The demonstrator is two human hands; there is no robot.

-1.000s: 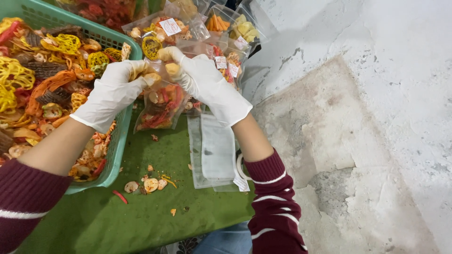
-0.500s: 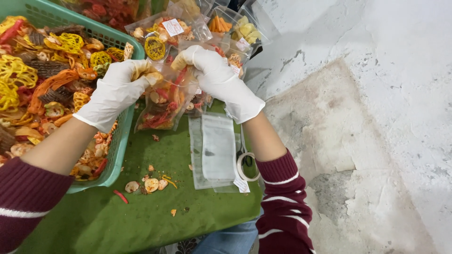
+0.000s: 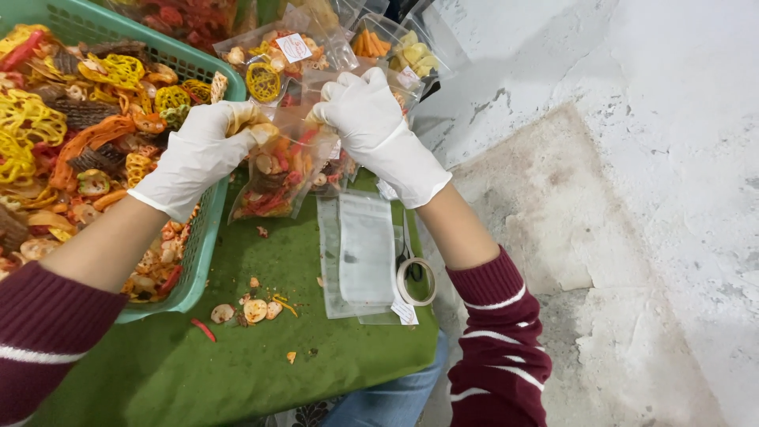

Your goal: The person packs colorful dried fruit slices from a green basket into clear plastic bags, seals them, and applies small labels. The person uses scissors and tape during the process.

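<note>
We hold one clear bag [image 3: 278, 170] between both gloved hands, just right of the green basket [image 3: 207, 229]. Our left hand [image 3: 202, 154] has the fingers closed around the bag's top edge and some snack pieces; our right hand [image 3: 371, 126] pinches the other side of the mouth, fingers narrow. The bag looks partly filled with red, orange and yellow pieces, and its mouth is not yet sealed, so we judge the filling to be near its end and the closing still to do.

The basket holds a big mixed heap of dried snacks [image 3: 71, 134]. Behind the basket, several filled bags [image 3: 288, 55] already lie in a pile. Right of the basket, empty bags [image 3: 365, 249] wait on the green mat [image 3: 237, 356], with a tape roll [image 3: 417, 281] beside them. Some crumbs [image 3: 253, 308] lie near the basket's front corner.
</note>
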